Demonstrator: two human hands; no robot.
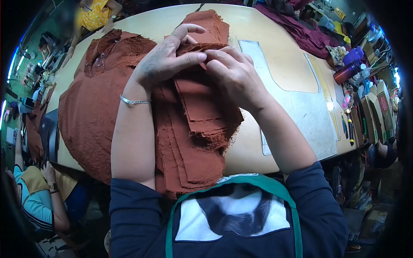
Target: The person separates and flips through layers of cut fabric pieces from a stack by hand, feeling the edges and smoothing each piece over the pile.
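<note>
A stack of rust-brown cut fabric pieces (pixel 198 103) with frayed edges lies on the table in front of my body. My left hand (pixel 165 58), with a silver bracelet at the wrist, grips the upper edge of the stack. Its thumb lies across the front and its fingers curl behind. Close by on the right, my right hand (pixel 236 75) pinches the same edge, its fingertips almost touching my left thumb. What lies between those fingertips is partly hidden. A larger heap of the same fabric (pixel 94 116) spreads to the left, with clear plastic-looking bits on top.
A grey flat pattern template (pixel 297 116) lies on the pale table (pixel 172 21) at right. Maroon cloth (pixel 297 26) covers the far right edge. A dark red tumbler (pixel 346 72), pens and cardboard boxes (pixel 378 107) line the right side. Other people sit at left and far left.
</note>
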